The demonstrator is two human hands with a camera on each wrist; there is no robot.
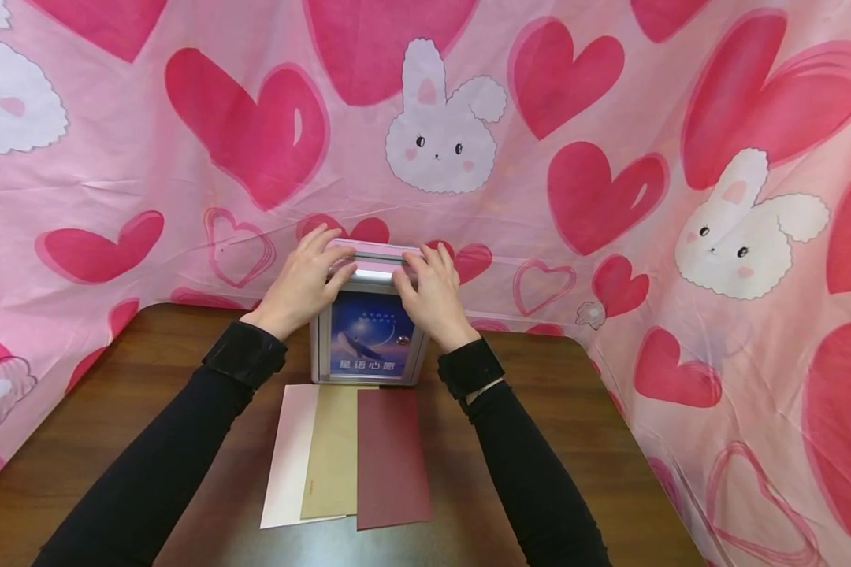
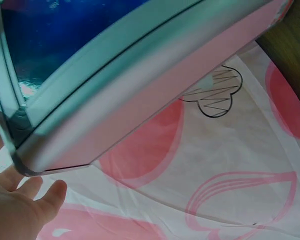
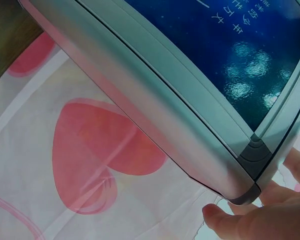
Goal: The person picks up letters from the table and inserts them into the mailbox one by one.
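A silver box (image 1: 369, 339) with a blue picture on its front stands at the back of the table. A pale pink flat piece (image 1: 376, 250) lies along its top edge. My left hand (image 1: 305, 279) rests on the top left of the box, its fingers laid over the pink piece. On the top right rests my right hand (image 1: 432, 295) in the same way. In the left wrist view the box (image 2: 115, 75) fills the frame, with my left hand (image 2: 20, 210) loose below its corner. The right wrist view shows the box (image 3: 200, 85) and my right hand (image 3: 260, 215) under its corner.
Three envelopes lie side by side in front of the box: a pale pink one (image 1: 291, 457), a tan one (image 1: 333, 453) and a dark red one (image 1: 392, 457). The dark wooden table (image 1: 574, 441) is backed by a pink cloth (image 1: 610, 157) with hearts and rabbits.
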